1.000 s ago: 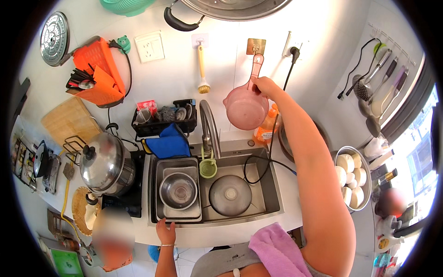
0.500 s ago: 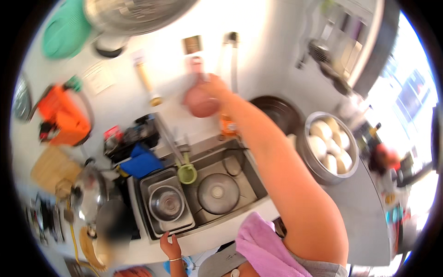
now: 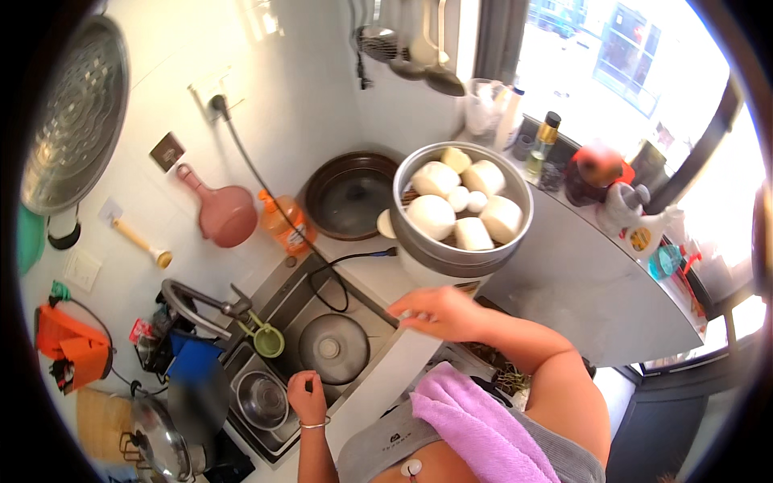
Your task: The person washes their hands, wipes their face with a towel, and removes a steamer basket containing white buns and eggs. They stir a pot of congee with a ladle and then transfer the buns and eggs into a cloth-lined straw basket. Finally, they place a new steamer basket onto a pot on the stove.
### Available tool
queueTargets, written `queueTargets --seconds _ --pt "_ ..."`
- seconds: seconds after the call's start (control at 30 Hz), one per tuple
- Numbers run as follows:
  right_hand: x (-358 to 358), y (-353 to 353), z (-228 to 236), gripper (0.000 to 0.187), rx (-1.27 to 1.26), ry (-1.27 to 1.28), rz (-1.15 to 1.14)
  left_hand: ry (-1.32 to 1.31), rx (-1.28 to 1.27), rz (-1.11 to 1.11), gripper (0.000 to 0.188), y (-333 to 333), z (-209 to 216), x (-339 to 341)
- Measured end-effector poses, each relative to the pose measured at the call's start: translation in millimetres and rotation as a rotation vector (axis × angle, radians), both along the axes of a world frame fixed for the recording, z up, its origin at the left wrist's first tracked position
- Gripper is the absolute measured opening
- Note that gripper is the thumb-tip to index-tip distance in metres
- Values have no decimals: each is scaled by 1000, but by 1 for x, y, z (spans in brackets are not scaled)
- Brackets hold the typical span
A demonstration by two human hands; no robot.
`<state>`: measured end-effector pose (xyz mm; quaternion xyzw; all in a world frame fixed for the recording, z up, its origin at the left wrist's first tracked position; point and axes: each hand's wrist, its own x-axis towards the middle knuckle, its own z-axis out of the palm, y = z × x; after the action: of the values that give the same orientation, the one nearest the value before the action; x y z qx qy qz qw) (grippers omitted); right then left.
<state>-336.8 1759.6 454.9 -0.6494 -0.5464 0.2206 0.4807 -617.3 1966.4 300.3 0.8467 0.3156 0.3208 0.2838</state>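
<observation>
My right hand (image 3: 441,312) is over the counter's front edge, below the steamer. Its fingers point left, loosely apart, with nothing seen in them. My left hand (image 3: 306,396), a bracelet at its wrist, is curled loosely closed beside the sink; nothing shows in it. Between the hands and the wall, the steel sink (image 3: 374,318) holds a round metal lid (image 3: 334,350). Left of it, a metal bowl (image 3: 262,400) sits in a rectangular tray. A pink water ladle (image 3: 228,216) hangs on the wall. White steamed buns (image 3: 435,216) fill the round metal steamer pot (image 3: 463,256).
A brown basin (image 3: 352,196) and an orange bottle (image 3: 286,224) stand behind the sink. The faucet (image 3: 193,299) and a green strainer (image 3: 268,340) reach over it. A black cable (image 3: 250,153) hangs from the wall socket. Bottles and jars line the windowsill.
My right hand has left the pink ladle on the wall and come back toward me, near the counter edge. My left hand has curled. The view has turned right, toward the steamer and window.
</observation>
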Motion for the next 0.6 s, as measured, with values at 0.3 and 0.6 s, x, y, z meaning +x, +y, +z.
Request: queueTargets --seconds 0.3,0.6 --pt "160 -157 7 6 150 92 -870 -66 -118 -342 10 -13 68 149" --pt "283 -114 -9 18 -310 -96 -874 -48 -497 -311 16 14 133 343"
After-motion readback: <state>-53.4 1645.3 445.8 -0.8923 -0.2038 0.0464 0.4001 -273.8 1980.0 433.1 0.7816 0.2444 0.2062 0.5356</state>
